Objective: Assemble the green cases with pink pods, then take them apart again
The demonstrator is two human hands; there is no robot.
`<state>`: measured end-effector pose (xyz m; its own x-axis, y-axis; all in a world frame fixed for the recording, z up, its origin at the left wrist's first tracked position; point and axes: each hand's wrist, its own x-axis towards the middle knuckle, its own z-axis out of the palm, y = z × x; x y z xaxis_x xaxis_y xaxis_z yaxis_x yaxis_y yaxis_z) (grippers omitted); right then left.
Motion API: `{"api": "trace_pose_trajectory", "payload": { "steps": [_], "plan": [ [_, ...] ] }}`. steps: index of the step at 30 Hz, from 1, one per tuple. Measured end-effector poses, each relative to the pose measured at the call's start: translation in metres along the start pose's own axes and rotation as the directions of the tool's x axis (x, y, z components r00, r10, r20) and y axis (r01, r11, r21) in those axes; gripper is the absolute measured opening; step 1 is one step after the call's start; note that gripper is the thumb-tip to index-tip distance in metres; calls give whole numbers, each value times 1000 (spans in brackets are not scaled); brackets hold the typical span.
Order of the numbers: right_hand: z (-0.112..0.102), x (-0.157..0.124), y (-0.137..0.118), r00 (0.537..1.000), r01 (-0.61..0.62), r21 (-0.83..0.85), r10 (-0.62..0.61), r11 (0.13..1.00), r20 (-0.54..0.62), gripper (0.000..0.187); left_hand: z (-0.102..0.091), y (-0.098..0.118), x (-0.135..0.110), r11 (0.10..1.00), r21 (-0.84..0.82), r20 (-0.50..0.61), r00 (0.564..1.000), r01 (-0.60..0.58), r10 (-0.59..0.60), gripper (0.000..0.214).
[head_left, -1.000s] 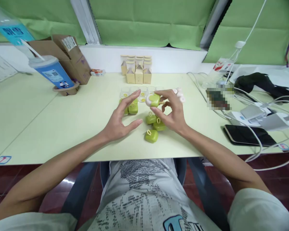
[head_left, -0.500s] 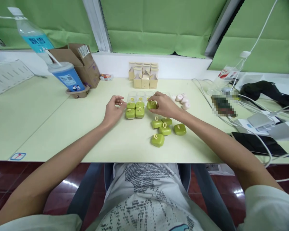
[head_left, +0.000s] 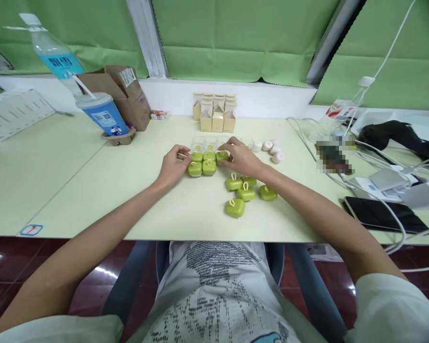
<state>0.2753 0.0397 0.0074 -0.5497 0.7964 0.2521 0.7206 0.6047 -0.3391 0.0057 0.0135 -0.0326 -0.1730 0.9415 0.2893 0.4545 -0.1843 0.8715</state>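
My right hand point(head_left: 240, 156) pinches a small rounded green case point(head_left: 222, 156) at the right end of the back row of a neat block of such cases. Its thumb and fingertips are on the case, which sits against its neighbour point(head_left: 209, 156). At the block's left side is my left hand point(head_left: 176, 164), fingers apart and bent, the tips beside or touching the edge of the left cases point(head_left: 195, 168). Closer to me lie several loose green cases point(head_left: 246, 192) with pale yellow loops on top. Behind the block stand clear plastic containers point(head_left: 210, 141) with yellow marks, partly hidden by my right hand.
Several small cream boxes point(head_left: 218, 121) stand at the wall. Whitish-pink round pieces point(head_left: 277, 157) lie right of the containers. A blue cup point(head_left: 105, 116), a bottle point(head_left: 59, 59) and a cardboard box point(head_left: 134, 102) are at left. Cables and a black tablet point(head_left: 384, 213) lie at right.
My right hand has moved its green case slightly left, up against the back row of the block. My left hand stays at the block's left side. The view has shifted slightly.
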Motion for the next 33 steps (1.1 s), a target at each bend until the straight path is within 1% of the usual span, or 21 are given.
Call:
{"api": "trace_pose_trajectory", "payload": {
  "steps": [8,10,11,12,13,14,15,17,18,19,20,21,22,23,26,28,29,30,31,32,33],
  "plan": [
    [3,-3,-4,1000,-21,-18,21,1000,7,53,-1,3,-3,999,47,-11,1000,7,-7,16],
    [-2,-4,-8,1000,-29,-45,29,999,1,56,-4,7,-6,993,102,-86,994,-54,63,13],
    [-6,-5,-8,999,-32,-57,32,998,-11,56,-5,9,-8,984,130,-140,980,-120,138,12],
    [-13,-7,-8,999,-34,-68,32,997,-27,54,-6,12,-13,965,153,-185,953,-213,240,10],
    [-20,-11,-6,998,-39,-83,35,996,-48,49,-7,16,-18,929,167,-202,910,-331,361,9],
    [-28,-16,-3,996,-59,-110,51,992,-71,43,-6,20,-26,872,167,-176,856,-460,486,8],
    [-37,-23,2,991,-100,-149,86,984,-100,39,-4,24,-34,796,149,-107,790,-587,603,7],
    [-51,-38,17,958,-266,-257,224,929,-181,33,4,32,-53,615,59,125,617,-787,777,9],
    [-56,-46,25,920,-374,-305,309,876,-241,34,9,35,-62,523,5,251,507,-852,824,18],
    [-59,-53,34,878,-464,-333,377,821,-296,39,15,38,-70,438,-52,356,393,-897,848,31],
    [-60,-59,42,843,-528,-351,429,773,-324,45,20,40,-76,376,-94,430,303,-922,851,43],
    [-59,-64,50,817,-574,-369,475,731,-327,53,24,41,-81,325,-120,487,230,-938,843,53],
    [-58,-67,56,798,-602,-384,522,700,-299,59,28,42,-85,278,-132,522,171,-951,836,57],
    [-56,-70,60,786,-617,-396,558,680,-265,61,30,42,-87,237,-130,542,131,-963,830,56],
    [-53,-72,67,770,-626,-401,610,669,-187,58,29,40,-89,116,-87,541,51,-989,840,38],
    [-57,-73,69,775,-630,-358,586,689,-236,59,26,40,-88,93,-68,518,44,-993,854,30],
    [-59,-73,69,788,-614,-311,546,725,-283,59,24,40,-87,113,-67,499,64,-991,864,31],
    [-62,-74,68,804,-574,-236,485,784,-342,58,22,40,-85,159,-69,472,108,-985,875,35],
    [-65,-73,66,815,-499,-131,413,857,-406,55,20,40,-83,230,-70,434,178,-971,883,41],
    [-66,-72,63,819,-389,6,349,921,-455,51,18,40,-81,315,-71,387,264,-947,883,47],
    [-66,-71,58,824,-257,169,307,952,-476,46,15,40,-78,404,-73,337,359,-912,870,50]
  ]
}}
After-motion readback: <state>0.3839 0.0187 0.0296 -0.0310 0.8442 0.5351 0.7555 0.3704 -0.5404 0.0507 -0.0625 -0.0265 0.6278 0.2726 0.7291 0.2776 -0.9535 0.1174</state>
